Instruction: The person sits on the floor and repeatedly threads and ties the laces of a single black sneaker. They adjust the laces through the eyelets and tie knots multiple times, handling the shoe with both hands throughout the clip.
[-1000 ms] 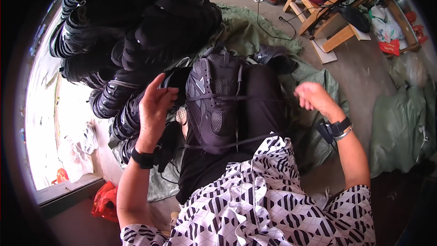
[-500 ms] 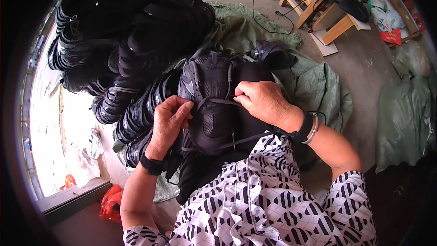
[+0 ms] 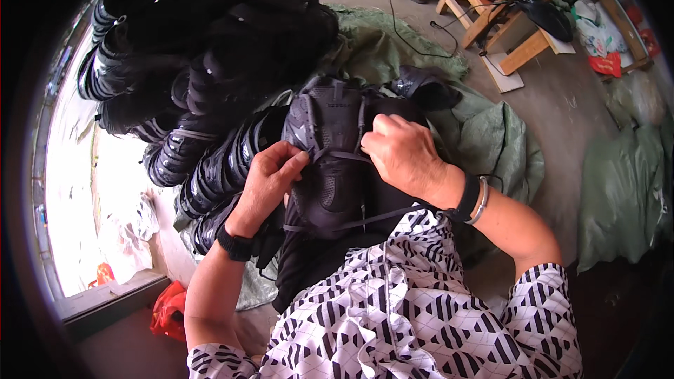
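At a shoe's [image 3: 330, 200] lace [image 3: 344, 156], on the lap [image 3: 385, 193]

Hemmed left by a shoe pile [image 3: 210, 63]; open right, over sheet [image 3: 495, 133] and floor [image 3: 551, 116]. Clamping lace in fingers of the left hand [image 3: 270, 174]; curling fingers of the right hand [image 3: 408, 158] together, cannot tell on what. Brought in to the shoe from wide apart a second ago.
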`<state>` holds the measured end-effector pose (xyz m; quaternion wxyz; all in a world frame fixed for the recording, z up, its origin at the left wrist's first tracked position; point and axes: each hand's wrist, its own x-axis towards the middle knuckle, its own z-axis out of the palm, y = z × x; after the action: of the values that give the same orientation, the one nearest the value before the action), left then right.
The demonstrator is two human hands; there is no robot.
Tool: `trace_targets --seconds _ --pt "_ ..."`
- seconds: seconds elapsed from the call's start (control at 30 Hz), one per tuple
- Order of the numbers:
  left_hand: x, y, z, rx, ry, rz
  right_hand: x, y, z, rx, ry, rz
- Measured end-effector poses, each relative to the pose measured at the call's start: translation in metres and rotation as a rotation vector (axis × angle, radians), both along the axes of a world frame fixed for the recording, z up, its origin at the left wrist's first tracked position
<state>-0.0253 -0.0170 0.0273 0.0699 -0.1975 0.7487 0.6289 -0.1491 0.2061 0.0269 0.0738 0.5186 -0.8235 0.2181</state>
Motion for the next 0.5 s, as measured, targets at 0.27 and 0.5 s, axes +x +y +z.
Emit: trace_targets --seconds 0.27,0.5 --pt "-0.006 0.002 0.007 0.026 -0.037 0.007 -0.007 -0.001 0.002 0.108 -0.33 0.094" --pt "-0.016 0.0 -0.004 -0.4 0.26 0.01 -0.011 0.0 -0.003 0.075 -0.244 0.132"
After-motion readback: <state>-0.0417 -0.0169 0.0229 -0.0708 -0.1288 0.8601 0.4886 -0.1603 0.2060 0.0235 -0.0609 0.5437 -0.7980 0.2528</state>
